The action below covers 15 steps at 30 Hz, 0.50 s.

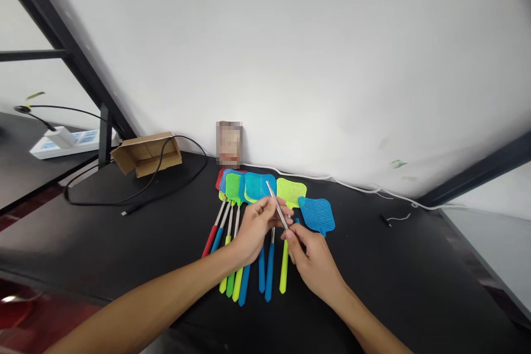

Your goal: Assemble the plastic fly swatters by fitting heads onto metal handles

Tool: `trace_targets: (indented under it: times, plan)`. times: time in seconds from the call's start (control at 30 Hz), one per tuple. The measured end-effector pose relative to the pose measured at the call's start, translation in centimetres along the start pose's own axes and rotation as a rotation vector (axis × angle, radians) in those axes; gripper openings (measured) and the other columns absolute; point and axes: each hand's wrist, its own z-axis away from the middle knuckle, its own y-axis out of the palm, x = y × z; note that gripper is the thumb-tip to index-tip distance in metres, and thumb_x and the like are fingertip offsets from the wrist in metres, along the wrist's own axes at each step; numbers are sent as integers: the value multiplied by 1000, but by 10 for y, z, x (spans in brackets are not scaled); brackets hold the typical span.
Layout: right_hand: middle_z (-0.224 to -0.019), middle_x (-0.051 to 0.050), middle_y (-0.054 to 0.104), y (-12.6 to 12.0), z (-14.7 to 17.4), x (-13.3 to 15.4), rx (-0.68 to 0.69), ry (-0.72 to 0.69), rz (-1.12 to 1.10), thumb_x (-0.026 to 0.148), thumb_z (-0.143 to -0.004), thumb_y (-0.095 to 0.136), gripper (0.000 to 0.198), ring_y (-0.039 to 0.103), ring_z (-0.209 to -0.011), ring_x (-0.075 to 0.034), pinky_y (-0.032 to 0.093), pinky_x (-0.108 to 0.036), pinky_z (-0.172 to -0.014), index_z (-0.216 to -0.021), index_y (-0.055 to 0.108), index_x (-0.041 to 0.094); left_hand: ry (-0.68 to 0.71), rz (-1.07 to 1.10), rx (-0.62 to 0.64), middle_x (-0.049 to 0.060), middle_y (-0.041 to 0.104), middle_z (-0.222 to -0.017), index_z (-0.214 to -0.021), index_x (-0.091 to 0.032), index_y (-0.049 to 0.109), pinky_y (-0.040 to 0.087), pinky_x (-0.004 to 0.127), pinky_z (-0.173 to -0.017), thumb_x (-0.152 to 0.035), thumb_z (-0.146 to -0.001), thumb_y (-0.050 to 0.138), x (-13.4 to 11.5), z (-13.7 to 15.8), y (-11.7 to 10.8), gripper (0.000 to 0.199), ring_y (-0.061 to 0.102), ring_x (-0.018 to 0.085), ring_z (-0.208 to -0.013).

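Note:
A slim, shiny metal rod (279, 208) slants up and to the left between my two hands. My left hand (254, 231) has its fingers closed around the middle of it. At the lower end, the thumb and fingers of my right hand (312, 257) pinch the rod. Beneath and beside them, several fly swatters lie fanned out, among them a green one (234, 187), a blue one (260, 185) and a yellow one (291, 192). Their metal shafts end in coloured grips. Right of these is a blue swatter head (317, 214); whatever continues below its neck is hidden by my right hand.
An open cardboard box (147, 155) lies on the black table (394, 276) at the left, with a black cable (143, 196) looping around it. A small blurred box (229, 144) leans on the wall. A white cord (332, 178) runs along the back. The power strip (70, 142) sits far left.

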Motion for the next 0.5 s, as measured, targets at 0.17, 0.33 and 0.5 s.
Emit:
trace_targets:
  times: [0.17,0.33,0.5]
  plan:
    - [-58,1,51,-16,-4,-4,-112,-41,194,47,-106,39,45,48,-52,-16,31,-29,-56,-69,49,23,-9,-47,-9,2,63,-74,-95,-16,67,50,25,-62,-46,-93,65,0,0,0,31,60,13,-62]
    - [-57,1,51,-33,-10,-17,-293,31,462,46,-103,44,43,46,-52,-16,28,-31,-55,-68,46,23,-71,-37,-54,-4,54,-64,-106,-18,68,31,20,-42,-48,-90,68,-2,-9,-9,34,41,5,-42]
    - [-71,-2,63,-23,-13,-23,-126,120,685,46,-95,59,31,56,-61,-19,23,-30,-54,-75,53,23,-70,-62,13,-4,56,-66,-101,-19,66,32,21,-41,-47,-90,67,-2,-7,-7,30,42,5,-40]
